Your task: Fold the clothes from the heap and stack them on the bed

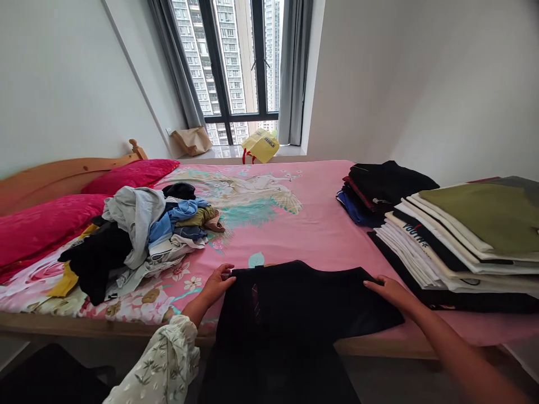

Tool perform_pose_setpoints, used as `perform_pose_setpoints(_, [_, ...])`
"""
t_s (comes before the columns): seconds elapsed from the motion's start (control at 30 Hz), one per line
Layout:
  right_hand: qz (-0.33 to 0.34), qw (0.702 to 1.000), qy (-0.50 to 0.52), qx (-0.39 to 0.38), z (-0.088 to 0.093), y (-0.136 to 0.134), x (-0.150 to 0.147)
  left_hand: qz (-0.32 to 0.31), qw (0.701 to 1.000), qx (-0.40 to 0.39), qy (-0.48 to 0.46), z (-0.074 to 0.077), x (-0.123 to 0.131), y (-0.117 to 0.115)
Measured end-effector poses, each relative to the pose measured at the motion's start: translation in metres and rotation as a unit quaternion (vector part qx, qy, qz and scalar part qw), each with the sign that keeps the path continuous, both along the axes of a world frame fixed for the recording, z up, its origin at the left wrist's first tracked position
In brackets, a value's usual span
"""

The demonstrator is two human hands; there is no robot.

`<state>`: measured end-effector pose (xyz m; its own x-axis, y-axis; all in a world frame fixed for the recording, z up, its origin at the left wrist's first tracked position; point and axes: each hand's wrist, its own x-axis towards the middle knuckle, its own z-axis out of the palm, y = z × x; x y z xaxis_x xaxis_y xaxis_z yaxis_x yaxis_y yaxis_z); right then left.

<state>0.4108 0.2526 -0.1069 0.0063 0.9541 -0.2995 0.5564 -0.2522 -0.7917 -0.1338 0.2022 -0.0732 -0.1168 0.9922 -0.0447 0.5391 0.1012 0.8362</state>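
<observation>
Black shirt [286,303] spans from left hand [215,285] to right hand [391,290].

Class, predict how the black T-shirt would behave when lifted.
The black T-shirt would probably flop, since its lower part drapes past the bed's edge. It may be light: the left hand and right hand hold it with just the fingers. The sleeve nearest the right hand would likely droop, as only its upper edge is held.
</observation>
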Motion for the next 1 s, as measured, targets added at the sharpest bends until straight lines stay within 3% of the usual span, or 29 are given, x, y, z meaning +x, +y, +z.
perform_pose_setpoints(0.23, [-0.036,0.999,0.020,0.008,-0.008,-0.001,0.004,-0.061,0.996,0.000,0.070,0.009,-0.001,0.011])
perform_pose_setpoints(0.4, [-0.027,0.998,0.064,-0.004,-0.003,-0.006,0.005,-0.098,0.994,-0.019,0.044,0.018,0.000,0.033])
perform_pose_setpoints(0.5, [-0.001,0.996,0.088,-0.004,0.007,-0.007,0.004,-0.104,0.993,-0.056,0.013,0.011,0.006,0.049])
perform_pose_setpoints(0.63, [0.000,0.994,0.091,-0.058,0.017,0.003,0.001,-0.108,0.989,-0.095,-0.014,-0.001,0.017,0.059])
perform_pose_setpoints(0.8, [-0.020,0.994,0.065,-0.086,0.015,0.028,0.003,-0.093,0.988,-0.123,0.012,-0.008,0.020,0.062])
perform_pose_setpoints(0.9, [-0.032,0.994,0.070,-0.076,0.015,0.030,0.004,-0.069,0.990,-0.113,0.050,0.000,0.013,0.074])
perform_pose_setpoints(1.0, [-0.044,0.993,0.085,-0.071,0.021,0.023,0.004,-0.052,0.988,-0.102,0.107,0.021,0.005,0.097])
